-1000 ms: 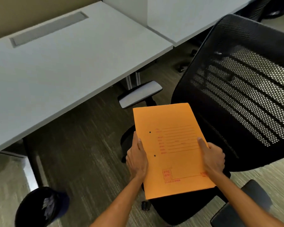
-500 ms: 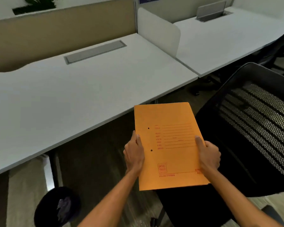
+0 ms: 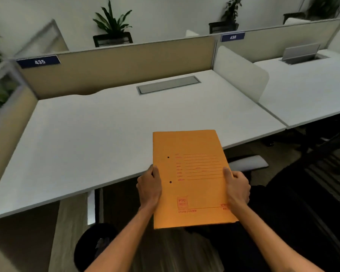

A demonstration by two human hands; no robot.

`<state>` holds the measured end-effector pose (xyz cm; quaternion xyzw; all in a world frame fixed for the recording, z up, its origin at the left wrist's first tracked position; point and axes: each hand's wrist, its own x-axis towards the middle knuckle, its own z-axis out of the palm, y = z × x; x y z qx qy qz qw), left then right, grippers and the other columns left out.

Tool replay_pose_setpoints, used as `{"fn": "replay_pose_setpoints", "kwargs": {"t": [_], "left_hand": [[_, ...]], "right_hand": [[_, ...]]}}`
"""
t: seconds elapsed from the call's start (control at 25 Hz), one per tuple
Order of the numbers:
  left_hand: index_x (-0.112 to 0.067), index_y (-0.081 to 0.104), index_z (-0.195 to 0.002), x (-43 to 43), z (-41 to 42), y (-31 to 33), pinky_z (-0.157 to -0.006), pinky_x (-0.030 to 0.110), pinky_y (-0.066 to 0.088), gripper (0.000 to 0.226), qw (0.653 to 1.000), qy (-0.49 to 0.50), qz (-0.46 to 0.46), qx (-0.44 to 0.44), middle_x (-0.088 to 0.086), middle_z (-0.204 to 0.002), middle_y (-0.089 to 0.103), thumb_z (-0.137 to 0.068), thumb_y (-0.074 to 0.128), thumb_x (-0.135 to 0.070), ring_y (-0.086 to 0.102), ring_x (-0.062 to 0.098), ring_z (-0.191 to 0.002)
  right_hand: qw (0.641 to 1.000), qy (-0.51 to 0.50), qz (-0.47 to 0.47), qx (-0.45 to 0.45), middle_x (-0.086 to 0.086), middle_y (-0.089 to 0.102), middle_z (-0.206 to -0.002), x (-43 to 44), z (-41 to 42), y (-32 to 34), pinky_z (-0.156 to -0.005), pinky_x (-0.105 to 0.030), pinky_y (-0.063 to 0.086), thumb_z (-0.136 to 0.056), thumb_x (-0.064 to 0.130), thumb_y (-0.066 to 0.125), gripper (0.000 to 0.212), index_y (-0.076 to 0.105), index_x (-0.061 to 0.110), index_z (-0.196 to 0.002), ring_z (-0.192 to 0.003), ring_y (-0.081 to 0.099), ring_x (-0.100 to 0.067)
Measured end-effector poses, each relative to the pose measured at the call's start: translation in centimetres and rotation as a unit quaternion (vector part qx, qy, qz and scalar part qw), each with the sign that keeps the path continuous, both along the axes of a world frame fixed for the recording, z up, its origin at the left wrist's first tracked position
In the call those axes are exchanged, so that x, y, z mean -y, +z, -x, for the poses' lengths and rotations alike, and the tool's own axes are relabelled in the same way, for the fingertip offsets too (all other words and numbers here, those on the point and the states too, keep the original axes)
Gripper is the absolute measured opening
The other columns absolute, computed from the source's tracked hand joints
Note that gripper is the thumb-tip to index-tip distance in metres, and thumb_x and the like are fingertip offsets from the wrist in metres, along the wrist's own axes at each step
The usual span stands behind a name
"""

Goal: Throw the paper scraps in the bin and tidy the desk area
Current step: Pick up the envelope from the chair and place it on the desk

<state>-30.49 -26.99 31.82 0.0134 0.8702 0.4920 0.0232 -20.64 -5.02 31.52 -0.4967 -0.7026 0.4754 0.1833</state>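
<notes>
An orange paper folder (image 3: 192, 173) with red printed lines is held flat in front of me, its far end over the front edge of the white desk (image 3: 106, 134). My left hand (image 3: 150, 186) grips its left edge and my right hand (image 3: 237, 186) grips its right edge. A round black bin (image 3: 92, 248) stands on the floor under the desk at the lower left, with something pale inside it.
A black mesh office chair (image 3: 306, 203) with a grey armrest (image 3: 247, 163) stands at the right. A beige partition (image 3: 116, 63) backs the desk, a white divider (image 3: 241, 73) separates the neighbouring desk (image 3: 302, 91). A grey cable hatch (image 3: 168, 84) lies in the desktop. Potted plants (image 3: 112, 26) stand behind.
My view has lifted from the chair and floor to the desk. The folder, held in both hands, has moved forward so that its far end is now over the desk edge.
</notes>
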Motion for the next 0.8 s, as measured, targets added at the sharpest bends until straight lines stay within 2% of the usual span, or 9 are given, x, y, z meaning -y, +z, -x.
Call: {"fn": "replay_pose_setpoints", "kwargs": {"t": [0.12, 0.2, 0.32, 0.48, 0.6, 0.68, 0.8], "left_hand": [[-0.023, 0.05, -0.065, 4.9, 2.3, 1.5, -0.05, 0.016, 0.037, 0.042, 0.999, 0.038, -0.008, -0.007, -0.005, -0.059, 0.057, -0.105, 0.039, -0.029, 0.049, 0.002, -0.045], [-0.018, 0.05, -0.062, 8.2, 3.7, 2.4, -0.046, 0.015, 0.034, 0.044, 0.998, 0.067, -0.005, -0.007, -0.004, -0.056, 0.055, -0.104, 0.042, -0.026, 0.045, 0.003, -0.043], [-0.013, 0.049, -0.06, 13.0, 5.6, 3.7, -0.048, 0.022, 0.033, 0.045, 0.994, 0.107, 0.002, -0.01, -0.001, -0.054, 0.052, -0.103, 0.043, -0.024, 0.044, 0.008, -0.045], [-0.005, 0.056, -0.064, 18.6, 8.0, 5.0, -0.054, 0.027, 0.041, 0.044, 0.989, 0.146, 0.007, -0.016, 0.008, -0.061, 0.06, -0.102, 0.044, -0.025, 0.05, 0.014, -0.051], [-0.01, 0.058, -0.069, 22.6, 9.7, 6.2, -0.06, 0.027, 0.043, 0.04, 0.985, 0.172, 0.0, -0.021, 0.002, -0.067, 0.06, -0.102, 0.045, -0.029, 0.056, 0.015, -0.059], [-0.012, 0.062, -0.076, 25.0, 10.5, 6.8, -0.062, 0.029, 0.047, 0.037, 0.982, 0.187, -0.001, -0.024, 0.002, -0.075, 0.062, -0.101, 0.045, -0.033, 0.062, 0.017, -0.067], [-0.013, 0.067, -0.079, 28.7, 11.6, 7.2, -0.064, 0.032, 0.052, 0.037, 0.978, 0.206, -0.003, -0.015, 0.004, -0.077, 0.065, -0.1, 0.046, -0.035, 0.064, 0.02, -0.069]], "right_hand": [[0.999, 0.039, 0.006, -0.024, 0.001, 0.064, -0.088, 4.4, 3.4, 0.9, -0.078, -0.039, 0.044, -0.096, 0.053, 0.053, 0.029, 0.059, 0.026, -0.088, -0.079, 0.057, -0.015], [0.998, 0.06, 0.009, -0.035, 0.001, 0.065, -0.091, 7.2, 5.5, 1.6, -0.079, -0.04, 0.045, -0.096, 0.053, 0.053, 0.028, 0.06, 0.026, -0.091, -0.083, 0.059, -0.017], [0.996, 0.079, 0.019, -0.039, 0.001, 0.066, -0.092, 11.4, 8.6, 2.7, -0.085, -0.046, 0.05, -0.096, 0.052, 0.054, 0.027, 0.06, 0.025, -0.092, -0.087, 0.061, -0.02], [0.993, 0.104, 0.035, -0.042, -0.002, 0.063, -0.1, 16.9, 12.1, 4.0, -0.092, -0.052, 0.05, -0.098, 0.052, 0.053, 0.029, 0.057, 0.024, -0.107, -0.094, 0.061, -0.025], [0.989, 0.129, 0.044, -0.054, -0.003, 0.062, -0.106, 20.4, 14.9, 4.9, -0.096, -0.055, 0.049, -0.099, 0.052, 0.052, 0.031, 0.057, 0.023, -0.11, -0.099, 0.061, -0.027], [0.986, 0.147, 0.046, -0.059, -0.003, 0.062, -0.108, 22.6, 16.6, 5.5, -0.095, -0.052, 0.049, -0.1, 0.05, 0.051, 0.036, 0.059, 0.019, -0.116, -0.099, 0.061, -0.026], [0.982, 0.169, 0.048, -0.067, -0.003, 0.059, -0.109, 25.7, 18.8, 6.2, -0.089, -0.048, 0.048, -0.102, 0.048, 0.049, 0.041, 0.059, 0.015, -0.124, -0.097, 0.058, -0.025]]}}
